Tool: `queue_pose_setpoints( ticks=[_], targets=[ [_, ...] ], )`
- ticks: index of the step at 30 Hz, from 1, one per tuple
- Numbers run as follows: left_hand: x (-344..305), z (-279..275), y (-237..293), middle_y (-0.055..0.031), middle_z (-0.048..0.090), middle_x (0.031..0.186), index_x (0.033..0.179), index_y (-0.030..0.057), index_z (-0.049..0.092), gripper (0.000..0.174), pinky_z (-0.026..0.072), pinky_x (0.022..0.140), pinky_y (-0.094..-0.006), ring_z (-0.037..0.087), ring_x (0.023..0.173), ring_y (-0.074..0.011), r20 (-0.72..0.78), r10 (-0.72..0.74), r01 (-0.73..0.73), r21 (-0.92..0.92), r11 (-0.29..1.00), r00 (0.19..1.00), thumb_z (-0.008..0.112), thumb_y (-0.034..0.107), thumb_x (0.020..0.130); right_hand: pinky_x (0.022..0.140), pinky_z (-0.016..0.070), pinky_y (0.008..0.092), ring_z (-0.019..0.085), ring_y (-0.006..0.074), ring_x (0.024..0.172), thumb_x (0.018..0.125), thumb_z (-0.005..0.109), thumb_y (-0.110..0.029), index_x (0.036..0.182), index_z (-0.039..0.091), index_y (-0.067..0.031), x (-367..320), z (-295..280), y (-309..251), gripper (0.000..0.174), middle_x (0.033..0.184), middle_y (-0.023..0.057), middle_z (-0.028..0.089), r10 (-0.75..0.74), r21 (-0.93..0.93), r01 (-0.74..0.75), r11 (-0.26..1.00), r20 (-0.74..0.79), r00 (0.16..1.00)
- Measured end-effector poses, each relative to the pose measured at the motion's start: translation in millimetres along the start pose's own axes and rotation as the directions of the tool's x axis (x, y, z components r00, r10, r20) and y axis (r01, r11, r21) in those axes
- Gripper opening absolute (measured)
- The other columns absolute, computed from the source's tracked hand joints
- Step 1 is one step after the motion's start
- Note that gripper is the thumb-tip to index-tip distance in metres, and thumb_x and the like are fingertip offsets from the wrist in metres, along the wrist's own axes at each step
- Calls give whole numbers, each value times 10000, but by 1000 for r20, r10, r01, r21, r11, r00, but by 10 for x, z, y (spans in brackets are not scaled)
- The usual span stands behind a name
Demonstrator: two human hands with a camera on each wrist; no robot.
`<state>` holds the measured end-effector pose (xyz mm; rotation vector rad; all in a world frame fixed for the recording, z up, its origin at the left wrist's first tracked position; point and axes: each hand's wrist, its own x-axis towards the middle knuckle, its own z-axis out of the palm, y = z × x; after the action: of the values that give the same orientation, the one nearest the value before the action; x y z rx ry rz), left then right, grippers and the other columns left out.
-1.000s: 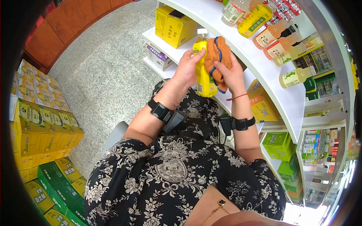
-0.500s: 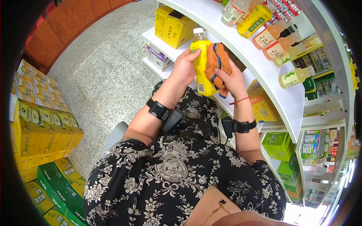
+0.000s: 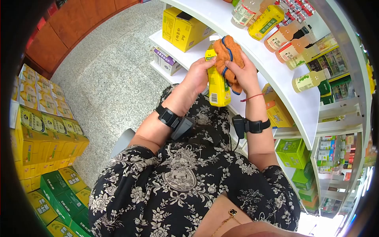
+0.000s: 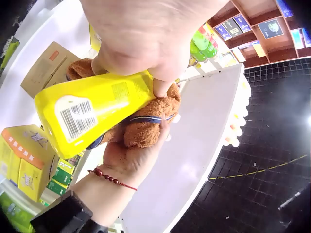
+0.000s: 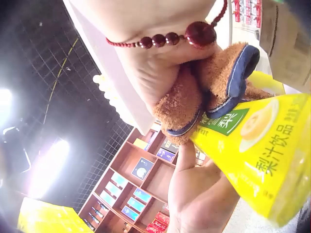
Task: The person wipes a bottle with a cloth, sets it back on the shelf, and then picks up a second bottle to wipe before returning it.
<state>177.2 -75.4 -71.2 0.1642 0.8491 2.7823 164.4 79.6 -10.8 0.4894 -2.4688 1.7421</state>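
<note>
My left hand (image 3: 197,74) grips a yellow juice bottle (image 3: 218,89) by its upper part, thumb across the front. The bottle stands nearly upright in the head view, its white cap partly behind the cloth. In my right hand (image 3: 247,74) is a bunched orange-brown towel (image 3: 230,55) with dark blue edging, pressed against the bottle's side. The left wrist view shows the bottle's barcode face (image 4: 80,119) and the fluffy towel (image 4: 146,131) behind it. From the right wrist, folds of the towel (image 5: 182,104) lie against the bottle label (image 5: 257,141).
A curved white shelf (image 3: 272,75) carries several drink bottles (image 3: 310,81) on the right. Yellow cartons (image 3: 185,29) sit on the lower shelf ahead. Stacked yellow and green cases (image 3: 51,138) line the left side, across the speckled floor (image 3: 106,71).
The bottle first swings slightly left and shows more of its cap, then comes back right and lower. The right hand shifts the towel up along the bottle, now overlapping its neck.
</note>
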Motion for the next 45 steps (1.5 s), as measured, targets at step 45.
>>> queue_pose_setpoints(
  ticks=[45],
  targets=[
    [368,179,588,-102,615,1090,1200,9,506,312,503,861,-373,613,980,-225,-103,256,-242,131,961,961,548,190,950,871,463,336,584,282,989,750,712,-243,1244,527,8,-192,-153,-35,583,1068,157,569,-3,-284,60,957,198,980]
  ],
)
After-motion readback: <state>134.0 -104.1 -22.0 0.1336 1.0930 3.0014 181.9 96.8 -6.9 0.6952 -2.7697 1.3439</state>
